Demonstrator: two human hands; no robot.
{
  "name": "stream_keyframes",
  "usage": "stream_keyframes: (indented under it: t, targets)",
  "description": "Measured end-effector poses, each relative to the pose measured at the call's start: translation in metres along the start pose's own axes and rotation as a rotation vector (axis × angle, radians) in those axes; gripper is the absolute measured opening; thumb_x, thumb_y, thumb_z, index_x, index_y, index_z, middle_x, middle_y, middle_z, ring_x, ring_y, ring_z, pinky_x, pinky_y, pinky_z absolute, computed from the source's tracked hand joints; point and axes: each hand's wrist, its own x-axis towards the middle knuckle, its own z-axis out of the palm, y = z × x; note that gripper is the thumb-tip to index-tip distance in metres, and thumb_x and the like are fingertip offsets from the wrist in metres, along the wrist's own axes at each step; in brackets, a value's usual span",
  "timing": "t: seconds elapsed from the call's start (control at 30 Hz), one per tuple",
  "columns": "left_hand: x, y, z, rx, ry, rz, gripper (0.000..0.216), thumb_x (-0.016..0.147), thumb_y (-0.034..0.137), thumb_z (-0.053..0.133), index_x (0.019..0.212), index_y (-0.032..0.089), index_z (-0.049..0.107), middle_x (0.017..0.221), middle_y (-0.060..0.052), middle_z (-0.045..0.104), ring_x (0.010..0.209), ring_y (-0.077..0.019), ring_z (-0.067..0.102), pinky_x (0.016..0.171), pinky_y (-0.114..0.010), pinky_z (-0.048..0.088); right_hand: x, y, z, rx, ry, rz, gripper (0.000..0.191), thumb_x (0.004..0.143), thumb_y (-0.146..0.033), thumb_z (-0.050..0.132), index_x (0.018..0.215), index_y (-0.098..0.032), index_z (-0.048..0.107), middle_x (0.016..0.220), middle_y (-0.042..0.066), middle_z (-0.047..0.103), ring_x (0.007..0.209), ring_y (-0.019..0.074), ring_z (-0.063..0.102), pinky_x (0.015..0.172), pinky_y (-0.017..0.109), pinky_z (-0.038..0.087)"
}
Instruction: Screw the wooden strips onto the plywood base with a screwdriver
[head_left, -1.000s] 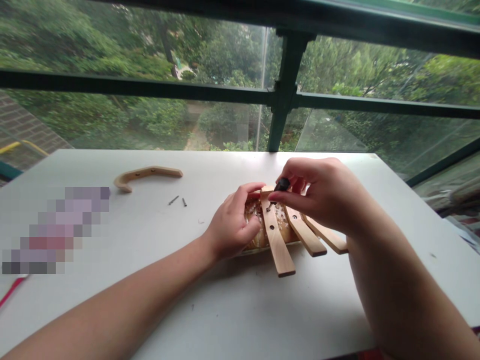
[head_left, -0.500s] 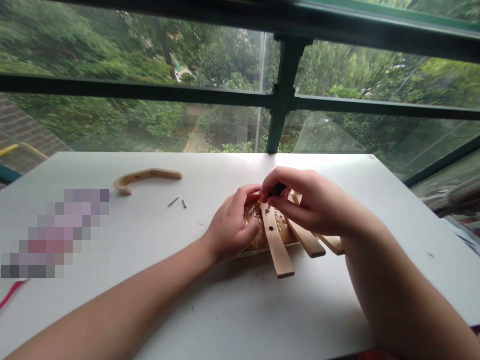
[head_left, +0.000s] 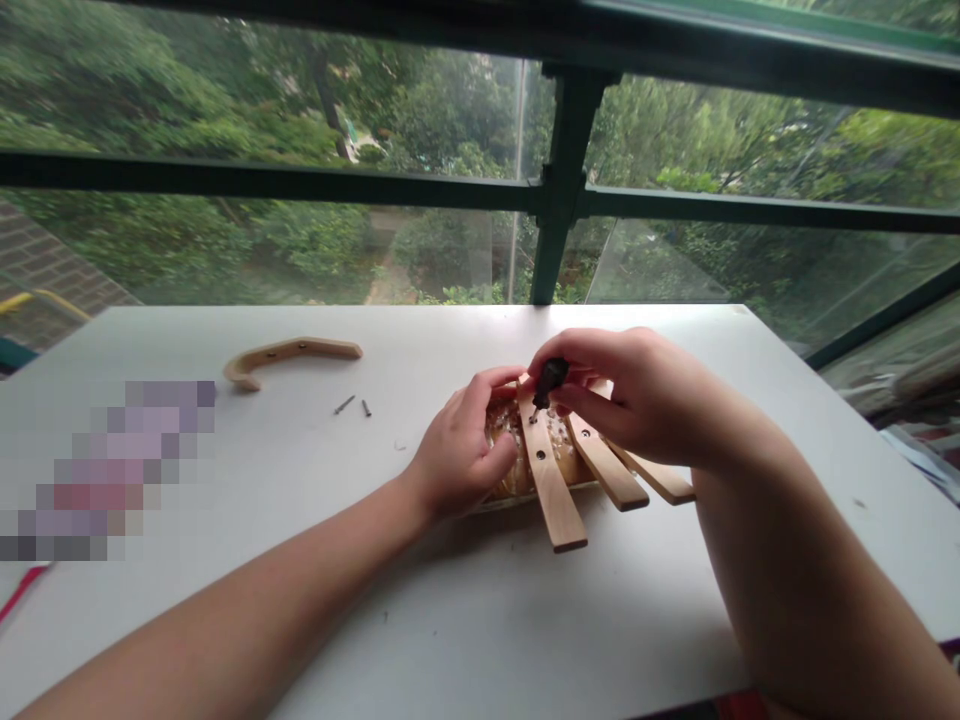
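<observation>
A brown patterned wooden board (head_left: 508, 470) lies on the white table (head_left: 465, 620) with three pale wooden slats (head_left: 553, 490) fanned across it. My left hand (head_left: 461, 450) is curled over the board's left end, fingers pressed on the slats' top. My right hand (head_left: 637, 395) pinches a small black-handled screwdriver (head_left: 550, 378), its tip down on the upper hole of the left slat.
A curved wooden hook piece (head_left: 289, 355) lies at the back left, with two loose screws (head_left: 354, 405) near it. A blurred patch covers something at the far left. A red strip (head_left: 22, 590) shows at the left edge. A green-framed window stands behind the table.
My right hand has shifted slightly on the screwdriver, its fingers turning the handle. The left hand, board and slats stay in place.
</observation>
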Motion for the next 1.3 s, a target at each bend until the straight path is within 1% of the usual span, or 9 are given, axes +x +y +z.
stream_keyframes:
  t: [0.2,0.33,0.43,0.53,0.63,0.73,0.83,1.0,1.3]
  targets:
    - [0.0,0.002,0.0,-0.042,-0.014,-0.034,0.066,0.077,0.015,0.056,0.139,0.023,0.037,0.137,-0.01,0.057,0.125,-0.0287,0.057,0.108,-0.047,0.044,0.0,-0.003,0.0,-0.053,0.017,0.037,0.007,0.083,-0.026,0.066,0.089,-0.023,0.064,0.074,-0.005,0.068,0.065,0.0094,0.061,0.065,0.021,0.045]
    - [0.0,0.002,0.0,-0.012,-0.013,-0.041,0.067,0.076,0.015,0.056,0.139,0.023,0.037,0.136,-0.01,0.057,0.123,-0.029,0.058,0.107,-0.047,0.045,0.002,-0.004,0.004,-0.099,0.104,0.017,0.021,0.079,-0.031,0.071,0.077,-0.021,0.052,0.064,-0.007,0.06,0.056,0.0067,0.05,0.052,0.019,0.037]
    - [0.0,0.002,0.0,0.009,-0.004,-0.026,0.066,0.076,0.016,0.056,0.139,0.024,0.037,0.134,-0.01,0.059,0.122,-0.0285,0.058,0.106,-0.046,0.045,0.005,-0.003,0.01,-0.112,0.146,0.021,0.03,0.079,-0.032,0.071,0.073,-0.021,0.044,0.062,-0.007,0.056,0.054,0.0065,0.045,0.05,0.02,0.033]
    - [0.0,0.002,0.0,0.029,0.014,-0.002,0.065,0.077,0.017,0.057,0.139,0.024,0.038,0.134,-0.009,0.058,0.12,-0.0275,0.059,0.105,-0.044,0.045,0.006,0.0,0.015,-0.086,0.165,0.024,0.025,0.081,-0.029,0.068,0.076,-0.021,0.045,0.065,-0.007,0.056,0.055,0.0071,0.045,0.051,0.021,0.033]
    - [0.001,0.001,0.0,0.041,0.02,0.01,0.063,0.078,0.019,0.057,0.138,0.023,0.038,0.132,-0.009,0.058,0.119,-0.0272,0.059,0.104,-0.043,0.046,0.007,0.002,0.019,-0.011,0.135,-0.008,0.013,0.083,-0.023,0.064,0.088,-0.021,0.052,0.074,-0.005,0.06,0.061,0.0084,0.051,0.055,0.022,0.037]
    - [0.001,-0.001,0.0,0.045,0.017,0.013,0.063,0.079,0.023,0.058,0.139,0.023,0.036,0.132,-0.01,0.058,0.119,-0.0292,0.059,0.103,-0.045,0.046,0.006,0.002,0.019,0.056,0.076,-0.066,0.021,0.085,-0.016,0.059,0.105,-0.022,0.056,0.089,-0.002,0.064,0.074,0.0105,0.057,0.064,0.022,0.042]
    - [0.0,-0.001,0.0,0.057,0.015,0.006,0.06,0.08,0.026,0.059,0.136,0.023,0.039,0.129,-0.01,0.06,0.116,-0.0302,0.06,0.102,-0.046,0.046,0.005,0.001,0.015,0.113,0.019,-0.1,0.025,0.085,-0.012,0.056,0.109,-0.022,0.058,0.098,-0.002,0.067,0.082,0.0114,0.059,0.07,0.023,0.045]
    - [0.0,0.001,-0.001,0.04,0.012,0.004,0.06,0.08,0.023,0.058,0.136,0.024,0.038,0.126,-0.008,0.061,0.114,-0.0281,0.062,0.101,-0.044,0.047,0.002,0.002,0.005,0.126,-0.086,-0.1,0.032,0.082,-0.007,0.053,0.109,-0.021,0.059,0.098,-0.001,0.068,0.081,0.0115,0.061,0.071,0.023,0.047]
    - [0.0,0.003,0.0,0.018,0.01,-0.009,0.064,0.077,0.016,0.057,0.138,0.023,0.038,0.132,-0.009,0.059,0.12,-0.0271,0.059,0.104,-0.043,0.046,0.002,-0.003,0.002,-0.041,-0.01,0.008,0.011,0.086,-0.024,0.062,0.096,-0.022,0.066,0.078,-0.001,0.069,0.067,0.0121,0.06,0.066,0.025,0.045]
